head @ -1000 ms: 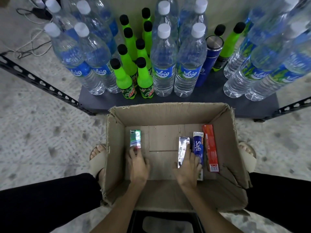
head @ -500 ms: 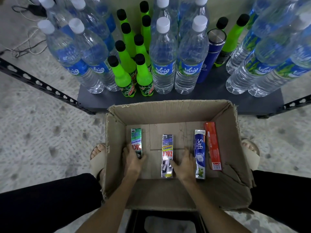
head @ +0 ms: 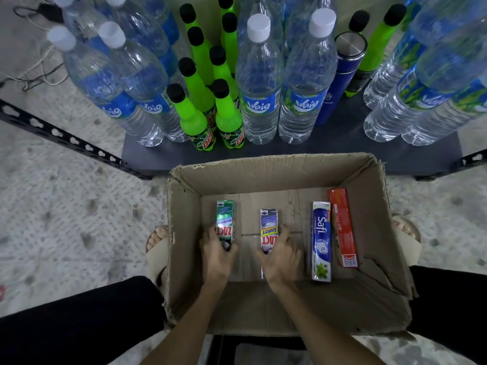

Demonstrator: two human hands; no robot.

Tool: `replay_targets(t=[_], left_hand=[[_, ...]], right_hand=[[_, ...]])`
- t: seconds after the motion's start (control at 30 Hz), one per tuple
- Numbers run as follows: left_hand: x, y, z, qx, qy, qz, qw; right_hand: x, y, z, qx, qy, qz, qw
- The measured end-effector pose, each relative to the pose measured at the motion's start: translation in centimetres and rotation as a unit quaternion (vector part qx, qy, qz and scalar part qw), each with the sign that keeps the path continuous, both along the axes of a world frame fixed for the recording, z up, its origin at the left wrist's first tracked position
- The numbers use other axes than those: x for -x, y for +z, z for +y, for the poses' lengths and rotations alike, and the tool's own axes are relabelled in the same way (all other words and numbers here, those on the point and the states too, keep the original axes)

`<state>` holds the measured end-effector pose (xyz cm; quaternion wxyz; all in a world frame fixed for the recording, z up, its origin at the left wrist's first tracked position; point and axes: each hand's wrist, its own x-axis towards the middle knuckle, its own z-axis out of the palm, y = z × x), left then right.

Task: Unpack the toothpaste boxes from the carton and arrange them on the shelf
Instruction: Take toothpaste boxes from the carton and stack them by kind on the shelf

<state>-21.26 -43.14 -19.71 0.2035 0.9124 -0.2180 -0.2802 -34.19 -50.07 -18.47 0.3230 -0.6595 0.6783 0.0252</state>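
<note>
both forearms reach down into the open cardboard carton, which sits on the floor between the person's black-clad legs and sandalled feet; the left hand is curled round the near end of a green zact whitening toothpaste box, fingers wrapped on its sides, the far end pointing toward the shelf; the right hand is clasped on the near half of a silver-grey zact smokers toothpaste box, thumb on its left edge and fingers over its right edge; whether either box is off the carton floor cannot be told; the two held boxes lie roughly parallel, well apart; just right of the right hand a blue and white safi toothpaste box lies flat, and touching its right side a red toothpaste box lies against the carton's right wall; beyond the carton's far wall is the dark shelf, carrying clear waig water bottles, green mountain dew bottles with black caps and a blue flask with a steel lid, all upright.
</note>
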Motion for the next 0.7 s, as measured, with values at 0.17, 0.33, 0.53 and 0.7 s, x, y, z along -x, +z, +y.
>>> replay_targets(t=[0.17,0.33,0.53,0.7], left_hand=[[0.4,2.0,-0.6,0.062,-0.034,-0.023,0.997],[1.1,6.5,-1.8,0.147,-0.055,-0.072,0.985],[1.6,14.5,-2.9,0.247,-0.081,-0.122,0.958],[1.1,22.5,-3.6,0.319,-0.078,-0.167,0.93]], right_hand=[[0.9,1.6,-1.4,0.024,-0.04,-0.066,0.997],[2.1,4.9,-2.8,0.093,-0.062,-0.153,0.982],[4.2,12.3,-5.3,0.215,-0.034,-0.197,0.956],[6.8,21.0,-7.9,0.313,0.008,-0.2,0.928]])
